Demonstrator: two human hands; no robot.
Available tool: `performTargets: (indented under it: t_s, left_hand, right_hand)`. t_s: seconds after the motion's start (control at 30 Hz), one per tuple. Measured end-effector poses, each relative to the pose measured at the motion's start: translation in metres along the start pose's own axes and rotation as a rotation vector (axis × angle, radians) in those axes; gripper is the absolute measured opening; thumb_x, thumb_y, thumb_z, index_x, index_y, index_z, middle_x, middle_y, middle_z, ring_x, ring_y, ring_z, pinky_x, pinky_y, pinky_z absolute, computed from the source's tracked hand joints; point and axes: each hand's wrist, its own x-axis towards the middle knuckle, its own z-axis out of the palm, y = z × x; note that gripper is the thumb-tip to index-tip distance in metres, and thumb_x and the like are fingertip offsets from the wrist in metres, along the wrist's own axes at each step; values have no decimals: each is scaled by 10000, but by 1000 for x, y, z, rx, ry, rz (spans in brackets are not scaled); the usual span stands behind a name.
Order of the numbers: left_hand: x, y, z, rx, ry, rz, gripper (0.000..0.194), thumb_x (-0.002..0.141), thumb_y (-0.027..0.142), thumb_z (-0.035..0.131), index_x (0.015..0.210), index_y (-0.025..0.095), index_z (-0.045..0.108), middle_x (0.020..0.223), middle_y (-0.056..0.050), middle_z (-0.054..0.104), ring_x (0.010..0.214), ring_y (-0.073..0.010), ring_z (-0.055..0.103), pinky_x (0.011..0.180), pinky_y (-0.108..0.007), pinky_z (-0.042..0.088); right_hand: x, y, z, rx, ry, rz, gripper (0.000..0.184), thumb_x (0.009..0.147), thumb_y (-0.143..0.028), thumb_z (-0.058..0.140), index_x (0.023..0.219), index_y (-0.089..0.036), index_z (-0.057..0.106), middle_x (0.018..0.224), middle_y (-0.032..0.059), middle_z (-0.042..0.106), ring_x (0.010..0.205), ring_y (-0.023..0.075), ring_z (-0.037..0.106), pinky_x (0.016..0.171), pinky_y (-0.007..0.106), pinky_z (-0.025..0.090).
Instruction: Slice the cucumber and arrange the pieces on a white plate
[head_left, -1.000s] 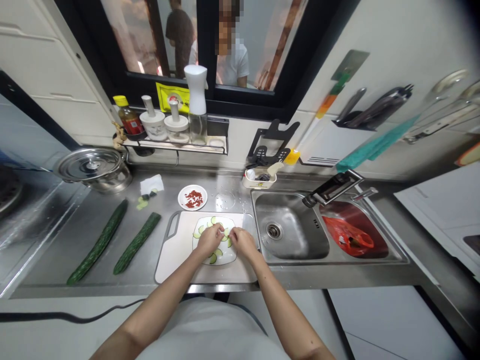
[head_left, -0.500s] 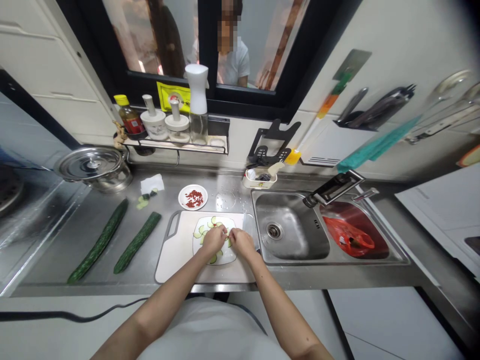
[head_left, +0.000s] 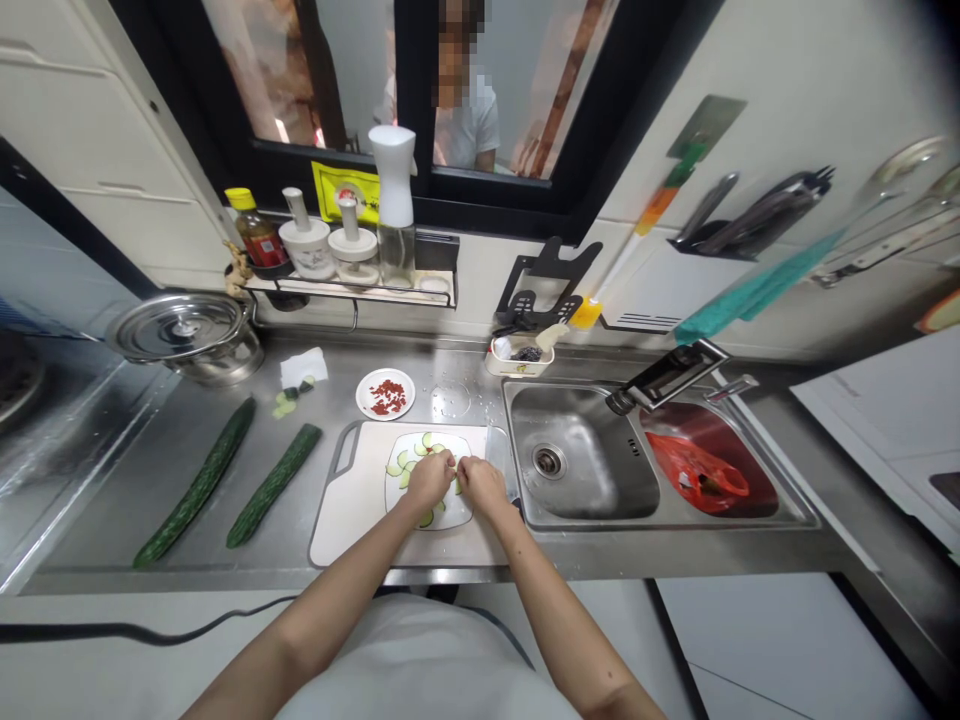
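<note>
A white squarish plate [head_left: 454, 516] lies on the cutting board [head_left: 349, 520], with pale green cucumber slices [head_left: 406, 461] arranged in curves around it. Over the plate's right half, my left hand [head_left: 430, 480] and my right hand [head_left: 482, 484] meet nearly fingertip to fingertip. Both are closed in a pinch, and whatever sits between the fingers is too small and covered to name. Part of the plate is hidden by my hands. Just behind the board, a small round white dish [head_left: 363, 402] holds red bits [head_left: 388, 396].
Two whole cucumbers [head_left: 274, 487] lie left of the board. Behind them are a white paper [head_left: 305, 368] with cucumber scraps and a lidded steel pot [head_left: 225, 355]. To the right is a sink [head_left: 592, 480] with a red plastic bag [head_left: 697, 475]. A seasoning shelf [head_left: 352, 290] hangs behind.
My hands stay almost in place over the plate, still pinched, with only a slight shift of the fingers. The things on the counter have not moved.
</note>
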Motion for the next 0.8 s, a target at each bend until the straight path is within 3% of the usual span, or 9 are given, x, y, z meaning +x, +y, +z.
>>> performTargets:
  t_s: [0.53, 0.8]
  left_hand:
    - [-3, 5, 0, 16, 40, 36, 149, 866, 189, 496, 956, 199, 614, 950, -55, 676, 949, -183, 604, 782, -259, 401]
    - [-9, -2, -11, -15, 103, 19, 161, 866, 177, 477, 947, 211, 612, 900, -29, 680, 894, -165, 608, 759, -245, 397]
  right_hand:
    - [0, 0, -1, 30, 14, 28, 203, 922, -248, 433, 1000, -203, 615, 1019, 70, 677, 902, 157, 605, 684, 240, 339]
    - [-3, 7, -9, 58, 55, 80, 200, 930, -272, 428, 1013, -199, 595, 1027, 66, 675, 888, 142, 599, 664, 234, 320]
